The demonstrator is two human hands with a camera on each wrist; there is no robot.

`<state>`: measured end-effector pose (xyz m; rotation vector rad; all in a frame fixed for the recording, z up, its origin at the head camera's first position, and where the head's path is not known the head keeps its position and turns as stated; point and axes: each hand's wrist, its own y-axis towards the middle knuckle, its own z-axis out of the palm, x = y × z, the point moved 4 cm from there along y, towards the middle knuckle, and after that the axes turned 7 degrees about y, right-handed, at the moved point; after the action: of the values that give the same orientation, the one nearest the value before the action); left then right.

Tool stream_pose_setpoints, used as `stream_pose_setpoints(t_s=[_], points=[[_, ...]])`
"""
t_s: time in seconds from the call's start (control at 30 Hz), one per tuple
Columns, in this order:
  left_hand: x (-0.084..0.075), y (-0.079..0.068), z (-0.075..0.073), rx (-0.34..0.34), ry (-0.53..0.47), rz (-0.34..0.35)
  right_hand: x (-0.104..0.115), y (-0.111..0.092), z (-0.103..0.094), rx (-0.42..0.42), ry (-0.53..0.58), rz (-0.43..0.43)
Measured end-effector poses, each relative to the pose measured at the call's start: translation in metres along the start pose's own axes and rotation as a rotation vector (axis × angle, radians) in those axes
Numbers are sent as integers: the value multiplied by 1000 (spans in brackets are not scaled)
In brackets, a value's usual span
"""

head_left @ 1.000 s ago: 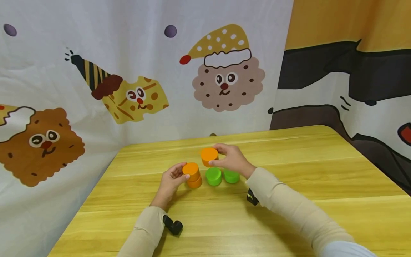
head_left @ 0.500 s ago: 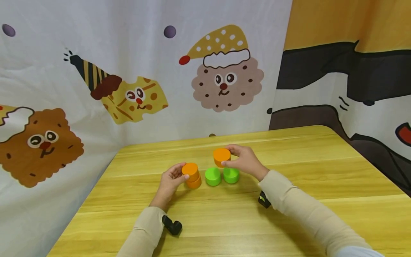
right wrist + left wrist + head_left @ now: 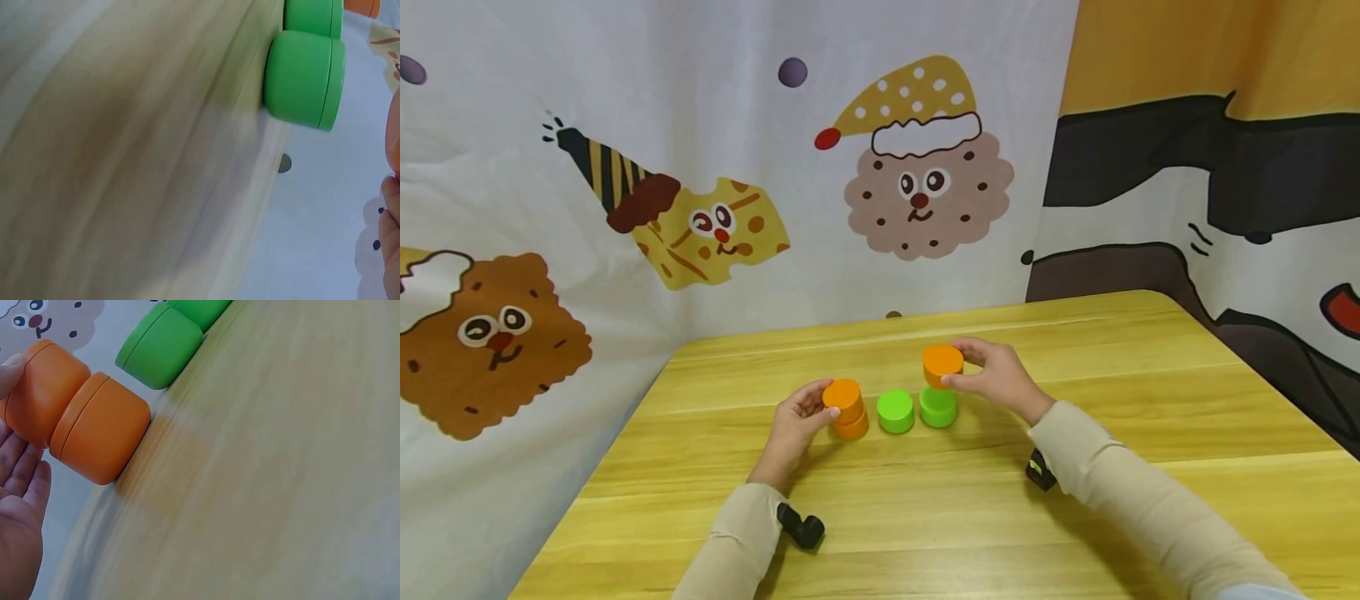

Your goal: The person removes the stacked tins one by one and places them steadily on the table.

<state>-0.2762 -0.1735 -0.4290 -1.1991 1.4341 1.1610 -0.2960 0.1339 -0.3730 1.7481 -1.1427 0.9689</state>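
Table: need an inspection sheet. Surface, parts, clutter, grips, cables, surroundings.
Surface: wood-grain table
Parts: upper orange cylinder stacked on lower orange cylinder; left green cylinder and right green cylinder on the table; third orange cylinder raised
Clutter: nothing seen
Grips: left grip on upper orange cylinder; right grip holding third orange cylinder
Cables: nothing seen
Surroundings: cartoon-print fabric behind; black device at each wrist

Wrinkled beige sleeves (image 3: 737,533) filled the lower left and lower right, each with a black camera (image 3: 811,532) near the cuff (image 3: 1063,437); pale blue cloth (image 3: 1258,592) showed bottom right.
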Motion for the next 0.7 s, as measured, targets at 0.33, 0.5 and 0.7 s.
stream_pose_setpoints(t_s=[0.33, 0.5, 0.7], points=[[1, 0, 0, 2, -2, 5, -16, -6, -18, -33, -30, -4], [2, 1, 0, 3, -9, 4, -25, -10, -25, -41, -55, -12], [2, 0, 0, 8, -5, 12, -31, -12, -30, -24, -53, 11]])
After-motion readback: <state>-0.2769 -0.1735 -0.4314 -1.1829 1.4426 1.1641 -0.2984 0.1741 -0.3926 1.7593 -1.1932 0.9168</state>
